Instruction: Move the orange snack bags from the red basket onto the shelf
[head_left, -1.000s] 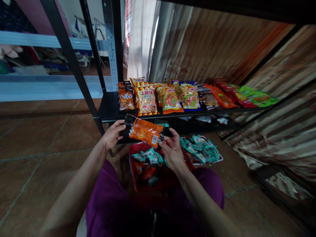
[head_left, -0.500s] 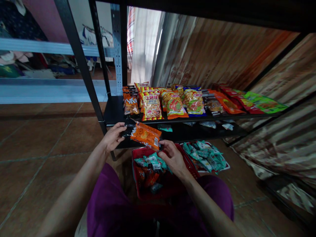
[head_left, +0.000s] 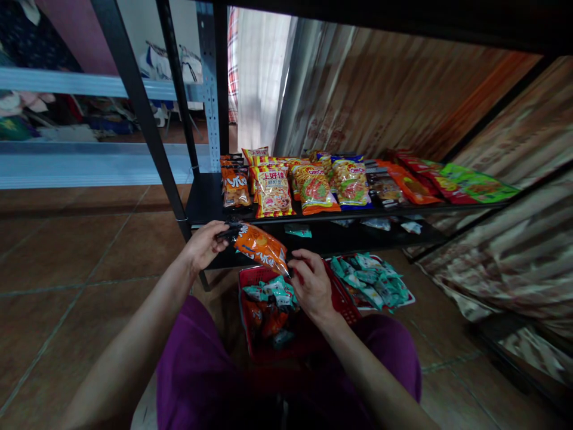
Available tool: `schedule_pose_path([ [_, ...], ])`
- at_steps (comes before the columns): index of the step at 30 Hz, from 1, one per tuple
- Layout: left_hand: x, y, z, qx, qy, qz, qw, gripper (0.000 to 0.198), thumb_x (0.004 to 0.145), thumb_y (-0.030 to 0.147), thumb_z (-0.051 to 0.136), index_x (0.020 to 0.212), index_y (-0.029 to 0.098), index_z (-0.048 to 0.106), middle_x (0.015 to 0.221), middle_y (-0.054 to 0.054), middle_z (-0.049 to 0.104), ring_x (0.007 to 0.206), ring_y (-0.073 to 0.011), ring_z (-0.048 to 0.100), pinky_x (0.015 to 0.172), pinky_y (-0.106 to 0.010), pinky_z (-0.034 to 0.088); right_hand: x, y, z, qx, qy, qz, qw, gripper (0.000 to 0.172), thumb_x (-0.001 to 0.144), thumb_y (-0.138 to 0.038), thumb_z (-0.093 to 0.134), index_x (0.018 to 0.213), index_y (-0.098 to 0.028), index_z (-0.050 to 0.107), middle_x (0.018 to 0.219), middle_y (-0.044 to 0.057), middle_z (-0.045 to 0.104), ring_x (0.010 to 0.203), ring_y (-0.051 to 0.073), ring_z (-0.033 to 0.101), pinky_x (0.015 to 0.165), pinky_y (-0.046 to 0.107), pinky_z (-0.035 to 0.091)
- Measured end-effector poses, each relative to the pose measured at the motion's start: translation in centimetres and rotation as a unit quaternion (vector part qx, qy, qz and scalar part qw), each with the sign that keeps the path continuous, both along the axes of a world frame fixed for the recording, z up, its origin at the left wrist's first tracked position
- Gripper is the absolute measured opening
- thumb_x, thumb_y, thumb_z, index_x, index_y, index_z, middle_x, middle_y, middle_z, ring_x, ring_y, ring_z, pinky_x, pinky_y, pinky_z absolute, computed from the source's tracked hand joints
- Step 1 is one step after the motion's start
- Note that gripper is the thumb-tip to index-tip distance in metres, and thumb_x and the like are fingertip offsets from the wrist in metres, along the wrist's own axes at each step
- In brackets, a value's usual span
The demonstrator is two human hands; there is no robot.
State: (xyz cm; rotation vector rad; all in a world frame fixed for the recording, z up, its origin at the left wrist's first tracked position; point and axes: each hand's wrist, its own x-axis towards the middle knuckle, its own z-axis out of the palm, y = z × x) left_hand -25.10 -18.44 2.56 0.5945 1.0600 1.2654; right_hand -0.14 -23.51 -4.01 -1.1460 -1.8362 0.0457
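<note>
An orange and black snack bag [head_left: 261, 245] is stretched between my two hands, above a red basket [head_left: 256, 355]. My left hand [head_left: 206, 243] pinches its black upper end. At the lower right corner, the thumb and fingers of my right hand [head_left: 312, 282] close on the bag's other end. Below, the basket holds teal packets [head_left: 276, 291] and several orange bags [head_left: 274, 322]. Just beyond my hands, similar orange and black bags [head_left: 236, 187] stand at the left end of a black shelf [head_left: 203, 200], beside red and yellow bags [head_left: 273, 190].
More snack bags [head_left: 351, 182] line the shelf to the right, with green and red packs [head_left: 477, 182] at its far end. A white-rimmed basket of teal packets [head_left: 375, 280] sits right of the red one. A black post [head_left: 147, 119] rises at left; a striped curtain [head_left: 380, 95] hangs behind.
The snack bag has turned a little between my hands, so its printed side shows differently and the white label patch is out of sight. Both hands still hold its ends.
</note>
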Motion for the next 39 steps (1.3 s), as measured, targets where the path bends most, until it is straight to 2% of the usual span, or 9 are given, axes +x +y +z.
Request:
schedule_pose_path([
  [5, 0.0, -0.2, 0.0, 0.003, -0.004, -0.003, 1.000, 0.012, 0.069, 0.006, 0.061, 0.071, 0.014, 0.052, 0.056, 0.004, 0.049, 0.036, -0.0023, 0.040, 0.031, -0.013, 0.020, -0.1, -0.3, 0.7, 0.027, 0.013, 0.044, 0.999, 0.024, 0.074, -0.009, 0.053, 0.081, -0.028, 0.065, 0.118, 0.004, 0.064, 0.111, 0.025, 0.056, 0.091, 0.047, 0.046],
  [10, 0.0, -0.1, 0.0, 0.029, -0.024, -0.018, 0.999, 0.010, 0.069, 0.011, 0.065, 0.068, 0.013, 0.055, 0.058, 0.003, 0.051, 0.039, -0.0018, 0.040, 0.033, -0.014, 0.022, -0.2, -0.8, 1.4, -0.023, 0.074, 0.095, 0.992, 0.023, 0.071, -0.008, 0.054, 0.076, -0.028, 0.065, 0.118, 0.001, 0.066, 0.118, 0.025, 0.055, 0.098, 0.051, 0.044],
  [15, 0.2, -0.1, 0.7, 0.013, -0.038, -0.043, 0.998, 0.012, 0.076, 0.020, 0.063, 0.069, 0.013, 0.057, 0.060, -0.002, 0.057, 0.043, -0.0058, 0.047, 0.035, -0.016, 0.025, -0.3, -1.4, 1.5, -0.068, 0.146, 0.107, 0.981, 0.017, 0.071, -0.011, 0.061, 0.076, -0.027, 0.064, 0.116, 0.001, 0.067, 0.110, 0.024, 0.060, 0.096, 0.045, 0.046],
  [19, 0.4, -0.3, 0.7, 0.054, -0.021, -0.057, 0.997, 0.024, 0.079, 0.036, 0.062, 0.080, 0.012, 0.061, 0.071, -0.005, 0.062, 0.052, -0.0094, 0.055, 0.041, -0.018, 0.034, -0.6, -1.9, 1.2, -0.124, 0.242, 0.040, 0.962, 0.009, 0.074, -0.021, 0.068, 0.080, -0.027, 0.062, 0.098, 0.001, 0.071, 0.085, 0.019, 0.065, 0.079, 0.033, 0.050],
  [23, 0.9, -0.4, 0.0, 0.091, 0.078, -0.023, 0.992, 0.028, 0.069, 0.032, 0.073, 0.087, 0.013, 0.063, 0.084, -0.005, 0.065, 0.063, -0.0096, 0.059, 0.050, -0.018, 0.040, -1.5, -1.8, 1.1, -0.209, 0.399, 0.038, 0.892, 0.020, 0.073, -0.034, 0.071, 0.069, -0.024, 0.055, 0.064, -0.005, 0.059, 0.059, 0.011, 0.053, 0.057, 0.023, 0.045],
  [27, 1.7, -0.2, -0.5, 0.063, 0.134, 0.022, 0.989, 0.027, 0.066, 0.019, 0.075, 0.088, 0.014, 0.060, 0.080, -0.002, 0.062, 0.062, -0.0091, 0.059, 0.050, -0.019, 0.040, -2.4, -1.7, 1.2, -0.282, 0.537, 0.088, 0.790, 0.025, 0.067, -0.037, 0.077, 0.075, -0.023, 0.057, 0.070, -0.005, 0.062, 0.065, 0.012, 0.058, 0.061, 0.024, 0.049],
  [33, 1.9, 0.3, -1.0, 0.040, 0.091, 0.004, 0.995, 0.028, 0.075, 0.020, 0.069, 0.099, 0.015, 0.055, 0.080, -0.004, 0.065, 0.062, -0.0119, 0.063, 0.053, -0.022, 0.046, -3.1, -1.7, 1.3, -0.358, 0.627, 0.094, 0.686, 0.028, 0.059, -0.031, 0.082, 0.077, -0.023, 0.061, 0.079, -0.002, 0.070, 0.072, 0.014, 0.065, 0.066, 0.027, 0.054],
  [36, 2.3, 0.1, -1.5, 0.031, 0.076, -0.022, 0.996, 0.023, 0.075, 0.025, 0.069, 0.092, 0.014, 0.058, 0.078, -0.004, 0.065, 0.063, -0.0119, 0.063, 0.056, -0.023, 0.048, -3.7, -1.6, 1.4, -0.380, 0.655, 0.096, 0.646, 0.029, 0.056, -0.027, 0.083, 0.075, -0.023, 0.062, 0.083, -0.002, 0.072, 0.075, 0.014, 0.066, 0.067, 0.026, 0.055],
  [39, 3.0, -0.7, -2.1, 0.025, 0.028, -0.067, 0.997, 0.026, 0.071, 0.029, 0.073, 0.088, 0.013, 0.060, 0.080, -0.006, 0.066, 0.065, -0.0130, 0.063, 0.061, -0.026, 0.051, -4.5, -1.5, 1.6, -0.388, 0.669, 0.097, 0.627, 0.029, 0.053, -0.025, 0.085, 0.070, -0.023, 0.061, 0.080, -0.003, 0.072, 0.076, 0.013, 0.067, 0.069, 0.026, 0.055],
])
